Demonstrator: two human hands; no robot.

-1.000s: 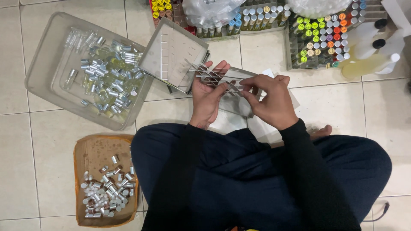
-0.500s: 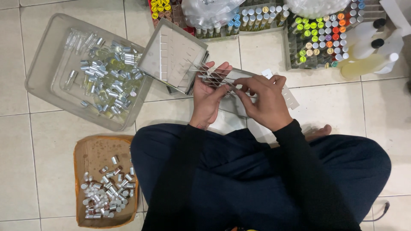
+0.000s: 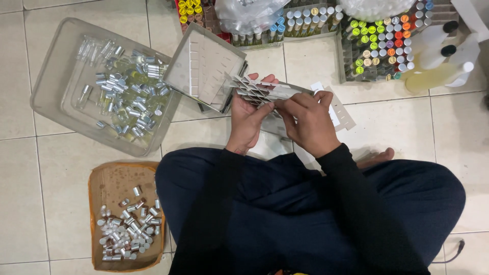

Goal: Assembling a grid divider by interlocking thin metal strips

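I sit cross-legged on a tiled floor, dark sleeves and trousers filling the lower view. My left hand (image 3: 248,119) grips a grey cardboard cell divider (image 3: 265,91), a folded lattice of strips, from below. My right hand (image 3: 307,121) pinches the same divider from the right, fingers curled over its strips. An open grey cardboard box (image 3: 206,66) lies just left of my hands. Several loose flat cardboard strips (image 3: 340,113) rest on the floor behind my right hand.
A clear plastic tray (image 3: 56,109) of small glass vials sits at the left. A brown cardboard box (image 3: 102,184) of silver caps is at the lower left. Racks of colour-capped vials (image 3: 379,43) and white spray bottles (image 3: 448,53) line the top right.
Both hands have shifted slightly on the divider, and its lattice has been pulled a little flatter and wider between them.
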